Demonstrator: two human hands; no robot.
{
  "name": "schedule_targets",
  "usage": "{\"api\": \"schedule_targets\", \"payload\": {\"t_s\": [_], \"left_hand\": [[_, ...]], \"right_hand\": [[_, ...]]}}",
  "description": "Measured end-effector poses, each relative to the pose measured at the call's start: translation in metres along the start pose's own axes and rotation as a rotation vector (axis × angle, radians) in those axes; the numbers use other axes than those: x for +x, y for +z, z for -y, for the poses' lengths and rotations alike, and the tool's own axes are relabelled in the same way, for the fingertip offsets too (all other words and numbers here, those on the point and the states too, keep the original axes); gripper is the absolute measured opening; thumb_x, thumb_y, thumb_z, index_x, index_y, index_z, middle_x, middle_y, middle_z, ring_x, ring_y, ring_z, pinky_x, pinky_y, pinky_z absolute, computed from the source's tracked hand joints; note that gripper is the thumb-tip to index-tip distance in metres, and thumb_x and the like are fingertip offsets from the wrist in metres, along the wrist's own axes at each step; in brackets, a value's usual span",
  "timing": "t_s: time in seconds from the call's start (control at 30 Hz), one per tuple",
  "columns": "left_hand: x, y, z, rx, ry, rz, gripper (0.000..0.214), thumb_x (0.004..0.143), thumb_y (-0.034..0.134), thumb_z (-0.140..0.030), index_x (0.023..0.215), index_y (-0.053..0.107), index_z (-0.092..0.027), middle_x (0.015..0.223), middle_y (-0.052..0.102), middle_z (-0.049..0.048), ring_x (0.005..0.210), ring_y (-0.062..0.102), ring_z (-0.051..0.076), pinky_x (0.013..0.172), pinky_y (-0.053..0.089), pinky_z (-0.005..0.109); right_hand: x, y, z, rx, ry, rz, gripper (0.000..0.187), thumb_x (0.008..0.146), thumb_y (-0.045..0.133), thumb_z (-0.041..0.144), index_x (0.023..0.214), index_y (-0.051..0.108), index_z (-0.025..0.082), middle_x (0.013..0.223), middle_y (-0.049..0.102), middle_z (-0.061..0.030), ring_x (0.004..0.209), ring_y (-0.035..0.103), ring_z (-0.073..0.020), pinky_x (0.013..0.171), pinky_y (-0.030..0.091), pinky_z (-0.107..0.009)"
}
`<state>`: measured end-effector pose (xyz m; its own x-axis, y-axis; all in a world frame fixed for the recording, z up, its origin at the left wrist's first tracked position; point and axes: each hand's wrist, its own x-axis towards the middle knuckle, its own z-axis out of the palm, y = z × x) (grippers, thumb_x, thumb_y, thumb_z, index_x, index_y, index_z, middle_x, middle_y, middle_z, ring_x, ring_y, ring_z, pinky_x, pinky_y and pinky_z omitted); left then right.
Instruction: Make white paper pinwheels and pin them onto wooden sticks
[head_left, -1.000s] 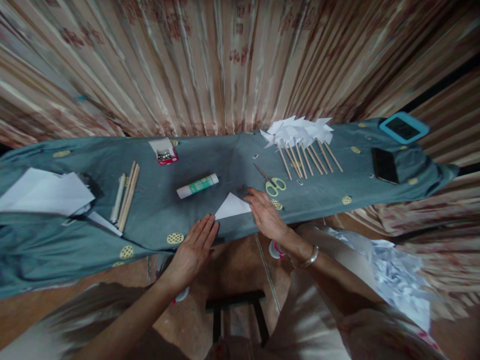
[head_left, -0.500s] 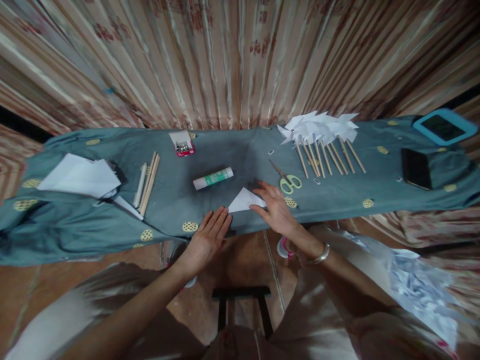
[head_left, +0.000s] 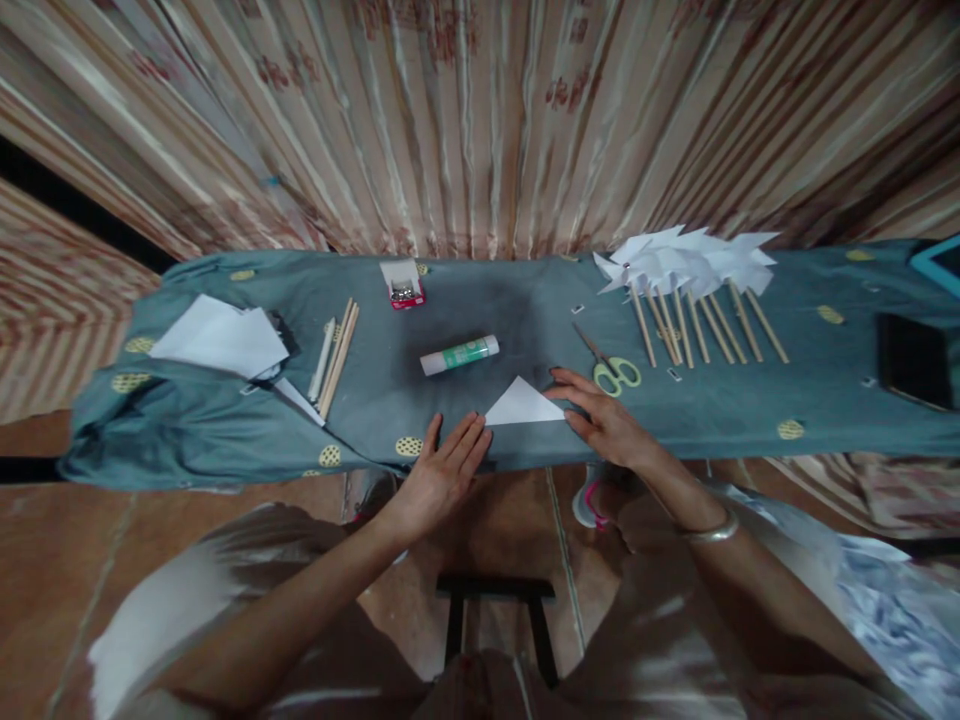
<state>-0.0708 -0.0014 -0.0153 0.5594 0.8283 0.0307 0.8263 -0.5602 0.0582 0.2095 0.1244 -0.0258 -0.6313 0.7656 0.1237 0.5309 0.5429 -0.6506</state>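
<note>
A sheet of white paper folded into a triangle (head_left: 523, 404) lies near the front edge of the cloth-covered table. My left hand (head_left: 444, 474) rests flat with its fingers stretched out, the fingertips at the triangle's left corner. On the other side, my right hand (head_left: 606, 418) touches the right corner with thumb and fingers apart. Behind the paper lies a green and white glue stick (head_left: 460, 355). Scissors with light green handles (head_left: 616, 375) lie just beyond my right hand.
White paper pinwheels (head_left: 686, 262) on wooden sticks lie at the back right. Toward the left are several loose sticks (head_left: 339, 358) and a stack of white paper (head_left: 217, 338). A small red and white box of metal pins (head_left: 406, 292) stands at the back. A dark phone (head_left: 913, 360) lies far right.
My right hand has slid to the triangle's right corner, leaving more of the paper uncovered. My left hand stays at the left corner. The whole view has shifted, so things appear farther right.
</note>
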Motion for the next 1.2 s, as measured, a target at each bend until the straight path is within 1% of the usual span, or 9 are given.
{"api": "schedule_targets", "payload": {"t_s": [0.1,0.17,0.33,0.47,0.63,0.77,0.9,1.07,1.2], "left_hand": [[0.0,-0.001,0.0,-0.006,-0.011,0.003,0.052,0.097,0.04,-0.016,0.147,0.037,-0.005,0.154,0.039,0.0227,0.147,0.032,0.031,0.117,0.025,0.063],[0.001,-0.001,-0.001,-0.002,-0.015,0.001,0.051,0.097,0.04,-0.016,0.147,0.038,-0.005,0.154,0.04,0.022,0.146,0.033,0.032,0.116,0.026,0.063],[0.001,0.0,0.001,0.001,-0.004,-0.038,0.05,0.096,0.041,-0.016,0.145,0.041,-0.006,0.152,0.043,0.022,0.144,0.037,0.031,0.115,0.029,0.062],[0.002,0.003,0.005,-0.012,0.003,-0.088,0.049,0.095,0.043,-0.014,0.144,0.043,-0.008,0.149,0.048,0.0207,0.142,0.041,0.03,0.115,0.03,0.059],[0.002,0.006,0.009,-0.089,0.004,-0.109,0.05,0.094,0.044,-0.012,0.144,0.042,-0.011,0.148,0.05,0.0194,0.141,0.042,0.029,0.116,0.031,0.057],[0.005,0.002,0.012,-0.276,-0.049,-0.185,0.052,0.096,0.048,-0.021,0.147,0.04,-0.015,0.148,0.05,0.0187,0.14,0.044,0.029,0.116,0.034,0.055],[0.011,-0.008,0.018,-0.595,-0.244,-0.289,0.056,0.097,0.05,-0.038,0.148,0.04,-0.017,0.15,0.048,0.0175,0.14,0.044,0.029,0.114,0.039,0.05],[0.024,-0.017,0.023,-0.957,-0.488,-0.306,0.062,0.094,0.051,-0.051,0.144,0.046,-0.014,0.144,0.055,0.0175,0.134,0.052,0.03,0.115,0.038,0.049],[0.034,-0.019,0.02,-1.124,-0.547,-0.319,0.069,0.09,0.056,-0.052,0.145,0.045,-0.012,0.139,0.059,0.0177,0.13,0.055,0.029,0.114,0.038,0.047]], "right_hand": [[0.003,-0.001,0.001,0.006,0.007,-0.017,0.043,0.081,0.044,0.009,0.117,0.066,0.022,0.144,0.053,-0.0116,0.134,0.052,-0.0249,0.112,0.041,-0.05],[0.006,0.001,0.003,0.008,0.018,-0.042,0.04,0.083,0.043,0.011,0.113,0.068,0.023,0.141,0.056,-0.0108,0.131,0.054,-0.0245,0.111,0.042,-0.05],[0.016,0.01,0.014,-0.02,0.064,-0.128,0.027,0.092,0.049,0.03,0.106,0.071,0.022,0.133,0.062,-0.0118,0.125,0.057,-0.0274,0.108,0.043,-0.051],[0.024,0.015,0.019,-0.014,0.084,-0.147,0.022,0.084,0.064,0.031,0.103,0.071,0.021,0.134,0.062,-0.0129,0.125,0.057,-0.03,0.108,0.043,-0.051],[0.03,0.02,0.017,0.085,0.129,-0.201,0.011,0.08,0.065,0.026,0.089,0.07,0.022,0.13,0.065,-0.0117,0.122,0.059,-0.029,0.107,0.043,-0.049],[0.034,0.022,0.02,0.212,0.15,-0.221,0.004,0.079,0.063,0.024,0.079,0.067,0.023,0.126,0.066,-0.0101,0.12,0.061,-0.0277,0.106,0.043,-0.048],[0.037,0.02,0.03,0.279,0.119,-0.192,0.007,0.077,0.063,0.021,0.08,0.068,0.023,0.13,0.064,-0.0096,0.123,0.059,-0.0267,0.108,0.042,-0.046],[0.041,0.019,0.044,0.26,0.03,-0.16,0.014,0.077,0.059,0.015,0.082,0.069,0.024,0.135,0.06,-0.0074,0.125,0.058,-0.0242,0.11,0.041,-0.045],[0.045,0.02,0.055,0.228,-0.03,-0.15,0.017,0.078,0.057,0.013,0.083,0.069,0.024,0.135,0.06,-0.0071,0.125,0.057,-0.0238,0.109,0.041,-0.046]]}}
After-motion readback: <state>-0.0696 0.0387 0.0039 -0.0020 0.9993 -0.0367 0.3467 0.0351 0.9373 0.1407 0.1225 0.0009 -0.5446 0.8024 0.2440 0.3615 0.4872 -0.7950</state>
